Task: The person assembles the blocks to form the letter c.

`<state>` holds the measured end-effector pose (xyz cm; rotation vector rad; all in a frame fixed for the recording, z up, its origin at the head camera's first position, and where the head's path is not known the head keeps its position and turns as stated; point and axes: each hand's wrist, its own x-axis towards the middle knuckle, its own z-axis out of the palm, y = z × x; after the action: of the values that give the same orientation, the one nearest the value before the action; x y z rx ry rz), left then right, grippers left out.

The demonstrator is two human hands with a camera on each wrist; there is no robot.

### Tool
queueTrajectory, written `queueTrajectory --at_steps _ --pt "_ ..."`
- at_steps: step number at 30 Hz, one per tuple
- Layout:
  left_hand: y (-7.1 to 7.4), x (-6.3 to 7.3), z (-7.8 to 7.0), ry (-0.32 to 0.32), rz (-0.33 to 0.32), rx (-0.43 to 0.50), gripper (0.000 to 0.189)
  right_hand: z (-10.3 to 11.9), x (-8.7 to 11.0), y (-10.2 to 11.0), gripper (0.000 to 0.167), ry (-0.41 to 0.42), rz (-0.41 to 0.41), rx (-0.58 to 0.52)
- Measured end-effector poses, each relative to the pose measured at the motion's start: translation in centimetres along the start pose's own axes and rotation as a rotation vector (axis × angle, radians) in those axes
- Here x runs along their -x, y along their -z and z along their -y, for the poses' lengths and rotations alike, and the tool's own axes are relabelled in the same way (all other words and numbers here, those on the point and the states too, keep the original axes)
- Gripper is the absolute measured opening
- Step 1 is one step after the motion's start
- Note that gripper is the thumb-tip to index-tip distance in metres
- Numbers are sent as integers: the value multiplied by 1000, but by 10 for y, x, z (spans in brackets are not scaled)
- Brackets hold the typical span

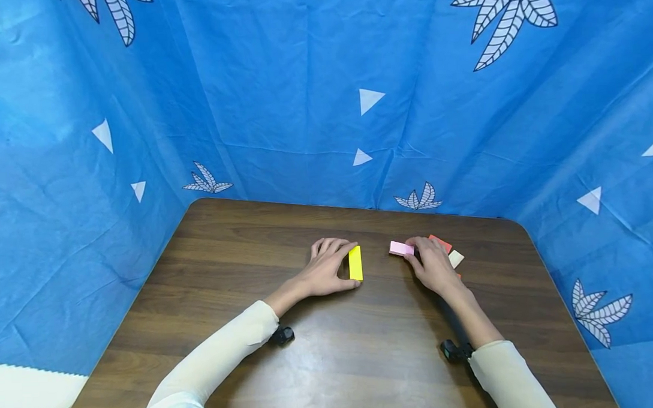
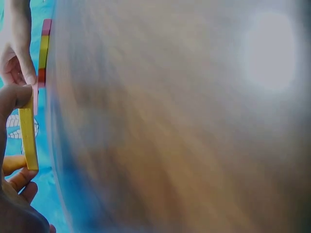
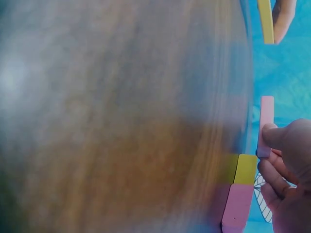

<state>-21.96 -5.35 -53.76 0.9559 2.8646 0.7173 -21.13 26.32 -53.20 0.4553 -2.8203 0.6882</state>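
My left hand (image 1: 324, 271) pinches a long yellow block (image 1: 355, 263) by its two ends, thumb at the near end and a fingertip at the far end. In the left wrist view the yellow block (image 2: 29, 138) spans the gap between thumb and fingers. To its right, my right hand (image 1: 433, 265) pinches a pale pink block (image 1: 400, 249) by one end, and the other end points toward the yellow block. In the right wrist view the thumb lies on the pink block's (image 3: 266, 114) face, with fingertips behind it.
Beside and partly under the right hand lie a red block (image 1: 441, 244) and a cream block (image 1: 455, 259). The right wrist view shows another yellow block (image 3: 247, 169) and a darker pink one (image 3: 238, 206). A blue curtain (image 1: 301, 109) borders the wooden table (image 1: 241, 243).
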Motion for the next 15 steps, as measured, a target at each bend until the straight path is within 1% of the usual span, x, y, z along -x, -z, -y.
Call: queueTrajectory --at_steps 5,11,15 --pt "8 14 12 -2 -2 18 93 1 -2 -2 29 1 21 -33" --pt "19 27 26 -4 19 7 94 4 -5 -5 33 26 9 -25" --pt "26 37 37 10 31 6 94 6 -8 -10 32 34 18 -22"
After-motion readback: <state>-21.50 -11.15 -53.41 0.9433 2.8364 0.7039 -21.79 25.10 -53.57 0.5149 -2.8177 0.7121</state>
